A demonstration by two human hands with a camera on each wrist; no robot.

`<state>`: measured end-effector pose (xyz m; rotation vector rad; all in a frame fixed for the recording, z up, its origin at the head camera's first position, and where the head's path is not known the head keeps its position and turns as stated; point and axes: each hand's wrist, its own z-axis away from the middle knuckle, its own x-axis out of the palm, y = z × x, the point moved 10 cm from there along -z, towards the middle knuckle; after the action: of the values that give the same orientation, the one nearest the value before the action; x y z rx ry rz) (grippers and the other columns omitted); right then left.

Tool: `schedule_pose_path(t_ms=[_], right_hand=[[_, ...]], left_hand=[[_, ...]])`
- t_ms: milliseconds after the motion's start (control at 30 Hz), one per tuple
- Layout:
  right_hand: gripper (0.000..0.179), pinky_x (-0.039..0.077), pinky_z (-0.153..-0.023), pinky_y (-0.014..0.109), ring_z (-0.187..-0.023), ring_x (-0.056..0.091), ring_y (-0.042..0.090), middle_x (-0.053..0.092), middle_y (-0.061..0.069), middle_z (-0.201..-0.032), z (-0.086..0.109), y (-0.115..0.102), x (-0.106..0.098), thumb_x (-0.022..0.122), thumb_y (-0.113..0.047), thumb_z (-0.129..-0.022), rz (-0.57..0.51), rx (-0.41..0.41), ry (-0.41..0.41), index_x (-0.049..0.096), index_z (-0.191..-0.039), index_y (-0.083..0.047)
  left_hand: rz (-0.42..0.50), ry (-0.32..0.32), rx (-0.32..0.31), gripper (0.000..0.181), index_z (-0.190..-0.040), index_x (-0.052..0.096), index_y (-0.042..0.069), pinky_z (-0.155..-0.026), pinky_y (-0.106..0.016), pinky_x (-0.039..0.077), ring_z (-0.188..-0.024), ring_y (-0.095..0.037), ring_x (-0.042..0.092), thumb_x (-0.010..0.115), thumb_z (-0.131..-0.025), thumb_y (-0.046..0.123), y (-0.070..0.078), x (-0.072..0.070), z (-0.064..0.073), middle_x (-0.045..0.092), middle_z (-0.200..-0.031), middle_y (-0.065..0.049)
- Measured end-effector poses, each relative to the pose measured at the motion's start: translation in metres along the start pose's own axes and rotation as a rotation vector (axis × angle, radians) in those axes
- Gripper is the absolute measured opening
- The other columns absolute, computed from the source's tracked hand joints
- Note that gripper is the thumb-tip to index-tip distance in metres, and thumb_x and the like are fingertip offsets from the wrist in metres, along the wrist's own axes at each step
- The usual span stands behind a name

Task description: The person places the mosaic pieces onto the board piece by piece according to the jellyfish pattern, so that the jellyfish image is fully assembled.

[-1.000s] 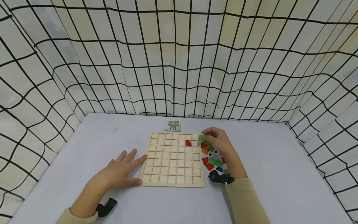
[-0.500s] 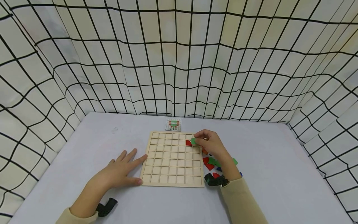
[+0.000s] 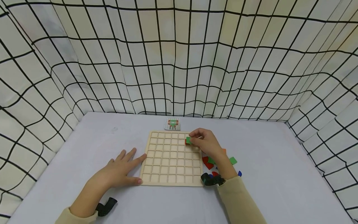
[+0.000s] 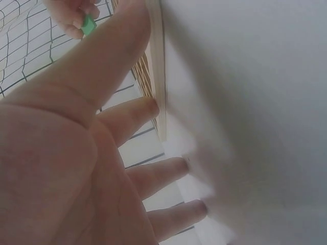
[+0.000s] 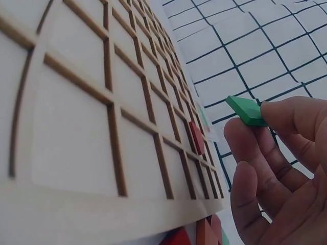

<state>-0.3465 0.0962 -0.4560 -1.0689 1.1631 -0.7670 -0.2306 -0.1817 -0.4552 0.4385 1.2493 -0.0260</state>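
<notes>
My right hand [image 3: 205,142] pinches a flat green square tile [image 5: 248,110] between thumb and fingers, held over the upper right of the wooden grid board [image 3: 165,184]. Just beneath it in the head view, a red quarter-round tile [image 5: 196,138] sits in one of the board's cells, partly covered by the green one. My left hand [image 3: 120,171] lies with fingers spread at the board's left side, thumb and index fingertip right at the edge. In the left wrist view its fingers look straight and hold nothing.
Loose tiles in red, green, orange and blue, among them a red tile [image 3: 209,166] and a green tile [image 3: 233,160], lie right of the board, partly hidden by the right forearm. A small pattern card [image 3: 172,124] lies behind the board. Black netting [image 3: 174,65] surrounds the white table [image 3: 279,174].
My right hand has carried the green tile leftward from the loose pieces to above the red tile on the board. The left hand has stayed in place.
</notes>
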Motion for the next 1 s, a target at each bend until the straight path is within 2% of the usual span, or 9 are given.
schedule_pose_path(t_ms=[267, 433, 533, 633, 733, 867, 1000], right_hand=[[0.013, 0.053, -0.077, 0.046, -0.092, 0.067, 0.025, 0.068, 0.005, -0.107, -0.012, -0.022, 0.002, 0.069, -0.015, -0.094, -0.049, -0.042, -0.004, 0.069, -0.107, -0.011], [0.014, 0.051, -0.083, 0.051, -0.095, 0.068, 0.034, 0.067, 0.008, -0.105, -0.02, -0.04, 0.003, 0.066, -0.017, -0.096, -0.065, -0.087, 0.014, 0.068, -0.109, -0.011], [0.013, 0.052, -0.082, 0.05, -0.097, 0.068, 0.037, 0.065, 0.008, -0.103, -0.023, -0.042, 0.005, 0.066, -0.017, -0.096, -0.075, -0.078, 0.034, 0.069, -0.108, -0.012], [0.011, 0.053, -0.08, 0.048, -0.095, 0.068, 0.033, 0.066, 0.007, -0.101, -0.026, -0.037, 0.01, 0.067, -0.017, -0.095, -0.079, -0.052, 0.04, 0.069, -0.105, -0.013], [0.011, 0.055, -0.076, 0.044, -0.091, 0.066, 0.027, 0.067, 0.006, -0.101, -0.026, -0.031, 0.016, 0.068, -0.017, -0.094, -0.027, -0.044, 0.033, 0.07, -0.104, -0.013], [0.01, 0.053, -0.072, 0.035, -0.086, 0.064, 0.021, 0.068, 0.001, -0.1, -0.026, -0.022, 0.022, 0.069, -0.018, -0.093, 0.11, -0.038, 0.042, 0.071, -0.103, -0.015], [0.01, 0.051, -0.072, 0.033, -0.084, 0.064, 0.016, 0.069, -0.003, -0.095, -0.025, -0.016, 0.025, 0.069, -0.017, -0.092, 0.242, -0.038, 0.048, 0.072, -0.102, -0.016]], left_hand=[[0.008, 0.0, 0.019, 0.09, -0.155, 0.039, 0.026, -0.098, -0.083, 0.023, -0.143, -0.061, 0.016, 0.072, -0.079, 0.062, 0.003, -0.007, -0.001, 0.024, -0.161, -0.026], [0.008, -0.006, 0.014, 0.09, -0.155, 0.039, 0.026, -0.098, -0.083, 0.022, -0.143, -0.06, 0.015, 0.073, -0.079, 0.061, 0.002, -0.007, -0.002, 0.024, -0.161, -0.026], [0.014, -0.013, 0.007, 0.091, -0.154, 0.039, 0.026, -0.099, -0.083, 0.022, -0.144, -0.06, 0.015, 0.073, -0.078, 0.061, 0.002, -0.006, -0.003, 0.023, -0.161, -0.026], [0.019, -0.014, 0.005, 0.091, -0.154, 0.039, 0.026, -0.099, -0.083, 0.021, -0.144, -0.06, 0.015, 0.074, -0.078, 0.061, 0.002, -0.005, -0.003, 0.023, -0.161, -0.026], [0.019, -0.013, -0.002, 0.091, -0.154, 0.04, 0.026, -0.099, -0.083, 0.021, -0.143, -0.06, 0.015, 0.074, -0.077, 0.061, 0.001, -0.004, -0.002, 0.023, -0.161, -0.025], [0.025, -0.021, -0.006, 0.091, -0.155, 0.039, 0.027, -0.1, -0.082, 0.021, -0.144, -0.06, 0.014, 0.073, -0.077, 0.062, -0.001, -0.001, 0.0, 0.022, -0.162, -0.025], [0.029, -0.024, -0.003, 0.091, -0.155, 0.037, 0.028, -0.1, -0.082, 0.021, -0.145, -0.059, 0.013, 0.072, -0.078, 0.063, -0.003, 0.001, 0.002, 0.021, -0.163, -0.024]])
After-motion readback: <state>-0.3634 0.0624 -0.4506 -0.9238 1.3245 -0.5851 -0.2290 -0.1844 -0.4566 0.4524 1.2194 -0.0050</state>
